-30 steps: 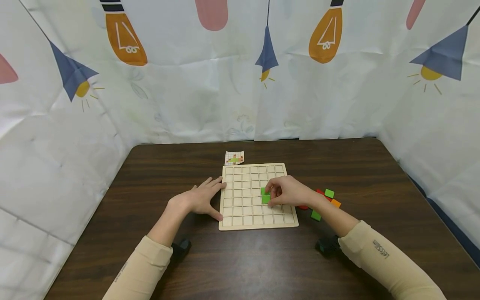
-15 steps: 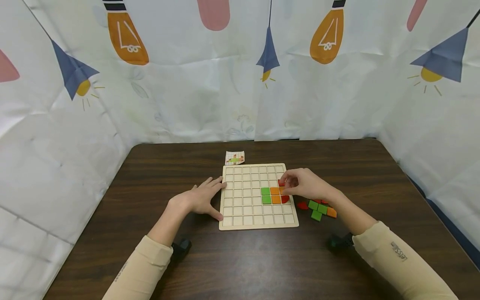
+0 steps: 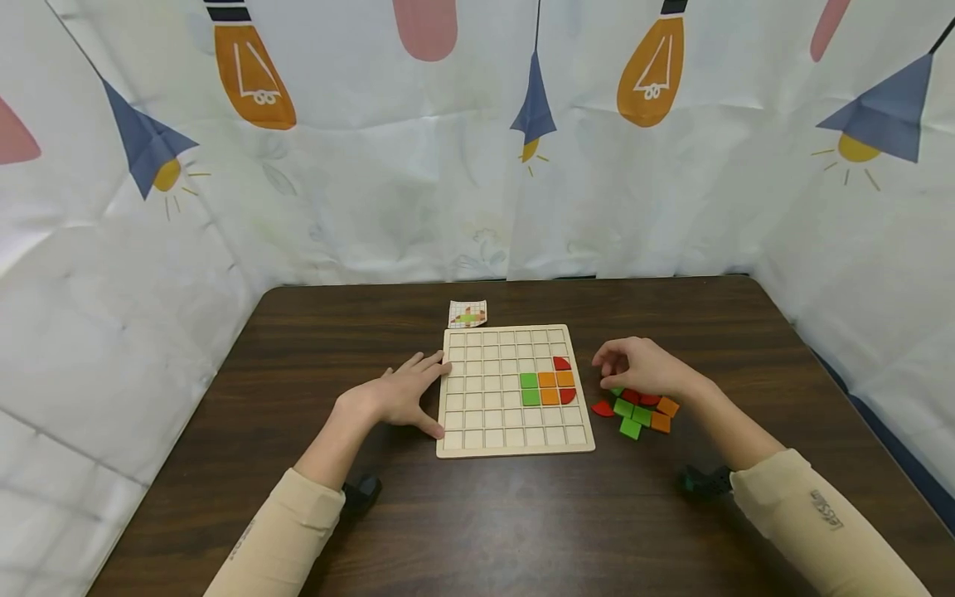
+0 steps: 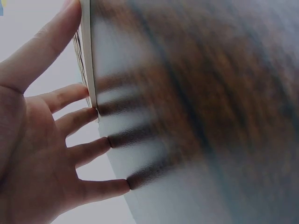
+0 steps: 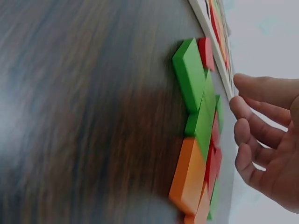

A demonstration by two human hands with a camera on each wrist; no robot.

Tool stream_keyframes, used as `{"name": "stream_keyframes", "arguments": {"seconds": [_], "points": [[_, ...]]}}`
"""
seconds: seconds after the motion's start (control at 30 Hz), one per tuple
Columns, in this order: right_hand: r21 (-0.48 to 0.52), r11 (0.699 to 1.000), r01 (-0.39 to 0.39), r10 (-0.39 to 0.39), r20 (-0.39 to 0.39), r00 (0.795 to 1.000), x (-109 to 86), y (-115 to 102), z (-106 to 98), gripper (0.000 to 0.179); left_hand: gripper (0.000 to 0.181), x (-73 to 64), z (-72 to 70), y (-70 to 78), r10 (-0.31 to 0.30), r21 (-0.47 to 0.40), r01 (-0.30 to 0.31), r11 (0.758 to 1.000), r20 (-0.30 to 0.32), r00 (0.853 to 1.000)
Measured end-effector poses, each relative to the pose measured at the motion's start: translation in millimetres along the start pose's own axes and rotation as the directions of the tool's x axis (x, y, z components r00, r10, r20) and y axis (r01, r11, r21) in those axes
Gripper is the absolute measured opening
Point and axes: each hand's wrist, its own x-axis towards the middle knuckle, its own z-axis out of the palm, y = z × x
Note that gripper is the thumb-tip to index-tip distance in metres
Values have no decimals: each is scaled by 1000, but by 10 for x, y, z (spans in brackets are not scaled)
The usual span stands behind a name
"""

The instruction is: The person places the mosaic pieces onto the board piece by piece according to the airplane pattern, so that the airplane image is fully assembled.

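Note:
A pale wooden grid board [image 3: 477, 414] lies flat on the table. My left hand [image 3: 399, 394] touches its left edge with fingers spread and straight; in the left wrist view, the thumb and some fingertips meet the board's side. On the board's right half sit two green squares [image 3: 530, 398], several orange squares [image 3: 549, 396] and two red rounded pieces [image 3: 567, 395]. Right of the board, my right hand [image 3: 645, 366] hovers over loose pieces, fingers loosely bent. Nothing shows between thumb and fingers in the right wrist view, where green blocks [image 5: 189, 74] and an orange block [image 5: 188, 175] lie below.
Behind the board's top left corner lies a small card [image 3: 467, 314] with a coloured grid picture. The loose heap includes green [image 3: 630, 428], orange [image 3: 660, 422] and red [image 3: 603, 408] pieces. The dark wooden table [image 3: 507, 514] ends at a white patterned curtain [image 3: 373, 199].
My right hand has moved right, from over the green squares, past the board's right edge, to above the loose pieces. This uncovers the orange and red pieces on the board. My left hand stays put.

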Motion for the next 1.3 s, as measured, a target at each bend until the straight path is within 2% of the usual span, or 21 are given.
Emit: {"name": "stream_keyframes", "arguments": {"seconds": [0.13,0.47,0.67,0.8,1.03,1.3], "points": [[-9,1000,-23,23,12,1000,-45,72,-44,22,110,5,-4,-1,-4,5,4,1000,-1,1000],[-56,998,0,2,39,999,-51,132,-70,15,111,-12,-6,-1,-12,0,12,1000,12,1000],[-70,998,12,-12,9,1000,-24,138,-41,9,111,-11,-2,-5,-13,1,13,1000,4,1000],[-73,997,4,-3,8,1000,-17,127,-35,12,111,-5,6,-9,-12,0,12,1000,2,1000],[-118,992,54,-49,51,997,-43,98,-74,19,110,-2,14,-10,-16,0,16,1000,7,1000],[-113,993,28,-25,21,999,-33,83,-50,15,111,-4,16,-14,-18,-5,18,1000,5,1000]]}}
